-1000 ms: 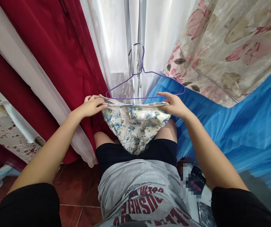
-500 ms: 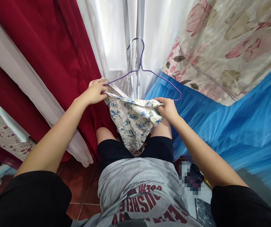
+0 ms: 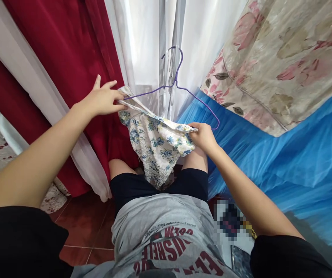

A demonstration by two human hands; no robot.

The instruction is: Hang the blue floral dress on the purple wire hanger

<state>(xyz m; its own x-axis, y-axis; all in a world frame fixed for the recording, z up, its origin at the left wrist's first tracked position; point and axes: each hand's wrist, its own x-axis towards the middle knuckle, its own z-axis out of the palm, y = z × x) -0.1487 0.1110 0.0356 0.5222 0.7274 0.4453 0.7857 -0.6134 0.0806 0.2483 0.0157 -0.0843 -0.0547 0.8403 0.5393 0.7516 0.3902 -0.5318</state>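
Observation:
A purple hanger (image 3: 180, 77) is upright in front of me, its hook against silvery strips. A white garment with blue flowers (image 3: 157, 143) hangs below it, its left part drawn around the hanger's left end. My left hand (image 3: 103, 98) is at that end, thumb and forefinger pinching the garment's edge while the other fingers spread out. My right hand (image 3: 205, 135) is closed on the garment's upper right edge, just below the hanger's right end, which sticks out bare. The fabric sags to a point between my thighs.
Red curtains (image 3: 67, 50) hang at left and a white curtain (image 3: 145, 46) behind the hanger. To the right are a floral cloth (image 3: 287, 58) and blue gauzy fabric (image 3: 270, 162). Red floor tiles (image 3: 87, 227) show below. A blurred-out item (image 3: 231, 220) lies at lower right.
My left hand has moved left and up, its outer fingers now spread. The garment's left edge has come out over the hanger's end, and the hanger tilts down more at right.

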